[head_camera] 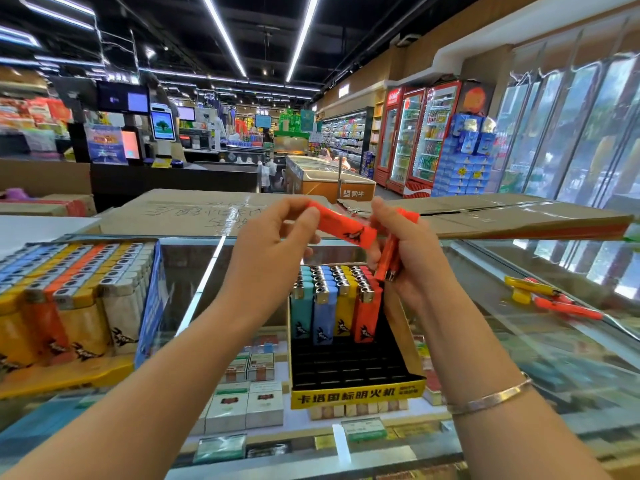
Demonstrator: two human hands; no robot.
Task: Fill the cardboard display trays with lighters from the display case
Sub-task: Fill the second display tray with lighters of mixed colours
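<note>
A yellow cardboard display tray (358, 393) stands on the glass counter, its back rows filled with teal, blue, yellow and orange lighters (334, 303) and its black front slots bare. Above it my left hand (273, 244) pinches one orange lighter (346, 230) held level. My right hand (401, 251) grips a small bunch of orange lighters (389, 258), metal ends down, over the tray's right back corner. A full tray of lighters (69, 299) stands at the left.
Loose yellow and orange lighters (550, 299) lie on the glass counter (519, 341) at the right. Flattened cardboard boxes (194, 213) lie behind the trays. Cigarette packs show under the glass. Shop aisles, fridges and a checkout fill the background.
</note>
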